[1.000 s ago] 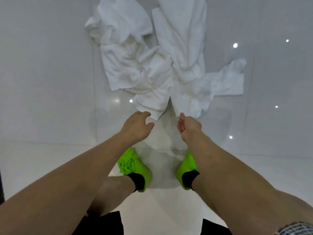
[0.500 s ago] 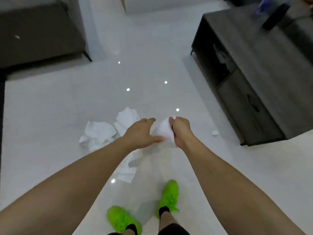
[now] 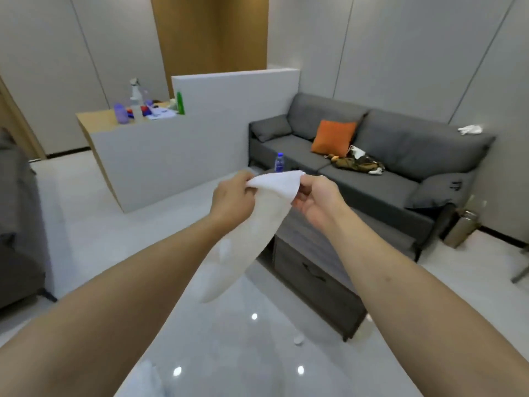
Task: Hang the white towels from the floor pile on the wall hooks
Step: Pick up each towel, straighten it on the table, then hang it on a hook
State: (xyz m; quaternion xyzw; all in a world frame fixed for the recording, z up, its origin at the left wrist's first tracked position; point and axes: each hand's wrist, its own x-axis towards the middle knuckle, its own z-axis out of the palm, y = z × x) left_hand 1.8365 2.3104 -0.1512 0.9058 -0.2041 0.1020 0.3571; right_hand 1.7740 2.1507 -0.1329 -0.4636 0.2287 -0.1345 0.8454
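Two bare forearms run from the lower corners up to the left hand and the right hand. No sleeve covers either arm from the frame edge to the fingers. Behind the fingers both wrists are bare of watch or band. No ring or glove shows on the fingers.

I see both hands raised in front of me, holding 1 white towel by its top edge: my left hand pinches the left corner, my right hand grips the right corner. The towel hangs down between my forearms. Beyond it sits a grey sofa with an orange cushion, a water bottle, and a white counter carrying bottles.
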